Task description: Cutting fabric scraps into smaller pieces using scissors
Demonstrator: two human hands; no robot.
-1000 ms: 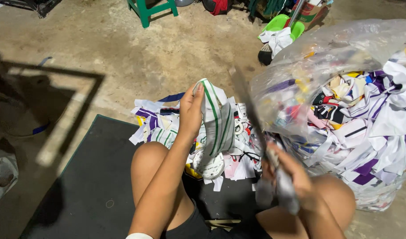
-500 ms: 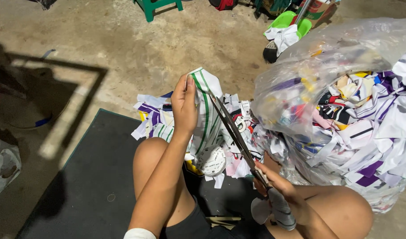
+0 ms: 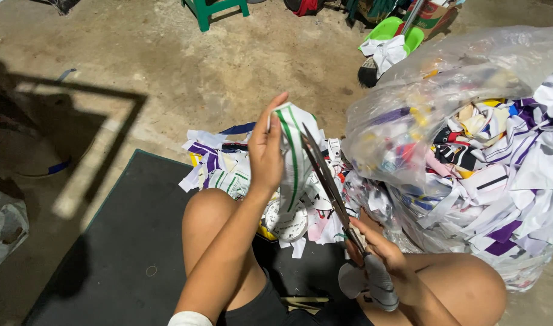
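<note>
Head view: the person sits on a dark mat point(image 3: 119, 253) laid over a concrete floor point(image 3: 186, 72), knees bent, bare legs in the lower frame.

Left hand point(image 3: 265, 151) is raised in the centre of the frame, fingers closed around a white fabric strip with green stripes point(image 3: 293, 158). The strip hangs from that grip down toward the scrap pile.

Right hand point(image 3: 379, 253) sits lower and to the right, just above the right knee, closed on the grey handles of a pair of large scissors point(image 3: 330, 184). The blades point up and left, nearly shut, and lie against the right edge of the strip, just beside the left hand's fingers. Whether the blades have the cloth between them cannot be told.

A pile of fabric offcuts point(image 3: 228, 169), white, purple and green, lies on the floor and on the mat's far edge, directly beneath both hands.

To the right, a large clear plastic bag point(image 3: 421, 115) stuffed with cloth scraps stands against the right knee.

At the far edge of the frame: a green stool point(image 3: 213, 9) and a green dustpan point(image 3: 400, 33) with white cloth draped over it, both well apart from the hands.
</note>
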